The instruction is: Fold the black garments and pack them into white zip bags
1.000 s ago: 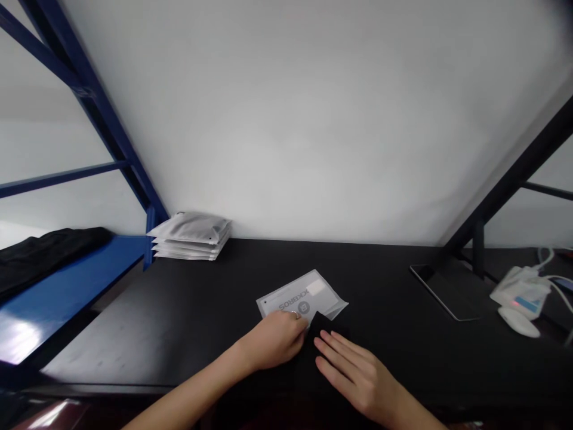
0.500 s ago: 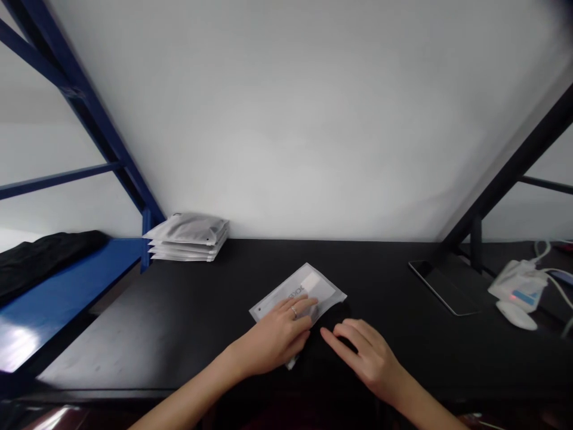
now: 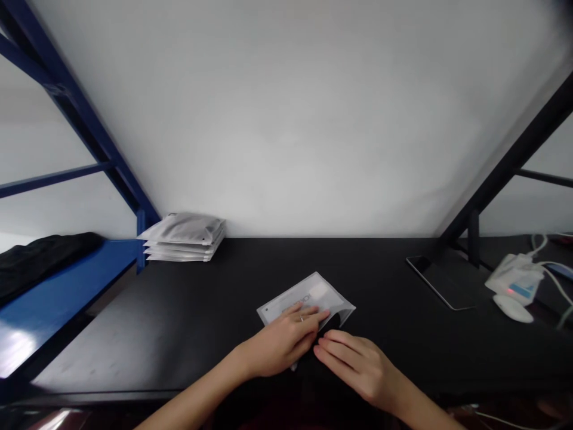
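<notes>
A frosted plastic zip bag [image 3: 319, 289] with dark printed letters lies slanted on the black tabletop, near its front edge. Across its lower part my left hand [image 3: 290, 334] rests flat, fingers stretched out and pressing on the plastic; a ring is on one finger. On the right the bag's edge arches up over something dark. My right hand [image 3: 353, 364] is just below that raised edge, fingers drawn together in a pinch. Whatever its fingertips hold is dark or hidden against the black table.
Several similar frosted bags are stacked [image 3: 185, 239] at the back left. At right lie a tablet [image 3: 436, 283], a white mouse [image 3: 513, 307] and a white charger with cables [image 3: 517, 278]. Blue frame bars [image 3: 96, 128] rise at left, with black cloth [image 3: 49, 257] beyond. A white wall closes the back.
My right hand has moved left, closer to my left hand, and its fingers have closed together. The bag's right edge now arches up more, and the view has shifted slightly.
</notes>
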`<state>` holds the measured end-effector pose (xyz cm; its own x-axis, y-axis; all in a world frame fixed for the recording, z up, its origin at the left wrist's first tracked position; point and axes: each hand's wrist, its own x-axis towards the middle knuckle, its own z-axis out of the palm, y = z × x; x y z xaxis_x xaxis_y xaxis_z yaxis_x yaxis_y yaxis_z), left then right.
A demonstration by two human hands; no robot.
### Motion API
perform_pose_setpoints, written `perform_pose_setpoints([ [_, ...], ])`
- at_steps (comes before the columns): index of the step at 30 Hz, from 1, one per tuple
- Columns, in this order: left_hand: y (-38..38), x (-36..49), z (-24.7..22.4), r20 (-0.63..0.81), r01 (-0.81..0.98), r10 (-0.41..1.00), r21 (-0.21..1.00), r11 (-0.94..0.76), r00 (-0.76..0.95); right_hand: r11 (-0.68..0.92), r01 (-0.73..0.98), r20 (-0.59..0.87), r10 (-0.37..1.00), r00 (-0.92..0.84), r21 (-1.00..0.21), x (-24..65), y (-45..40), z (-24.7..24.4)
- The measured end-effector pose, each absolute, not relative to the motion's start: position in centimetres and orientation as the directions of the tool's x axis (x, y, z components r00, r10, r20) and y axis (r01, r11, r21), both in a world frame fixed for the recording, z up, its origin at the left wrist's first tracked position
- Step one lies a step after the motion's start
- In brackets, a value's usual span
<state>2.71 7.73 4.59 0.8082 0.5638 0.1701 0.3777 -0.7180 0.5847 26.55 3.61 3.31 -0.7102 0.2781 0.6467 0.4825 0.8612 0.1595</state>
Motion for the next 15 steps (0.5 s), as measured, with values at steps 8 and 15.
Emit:
perform_pose_setpoints([
  [8,7.4,2.6,5.4,0.181,0.319,0.539,0.638,-0.701,0.823,0.782,0.613,0.699,0.378,-0.606,0.109,27.6,4.5,2.1],
  [15,7.7,3.5,4.1,0.185,0.405,0.601,0.583,-0.704,0.778,0.806,0.580,0.665,0.368,-0.649,0.120,27.5,4.4,1.2],
])
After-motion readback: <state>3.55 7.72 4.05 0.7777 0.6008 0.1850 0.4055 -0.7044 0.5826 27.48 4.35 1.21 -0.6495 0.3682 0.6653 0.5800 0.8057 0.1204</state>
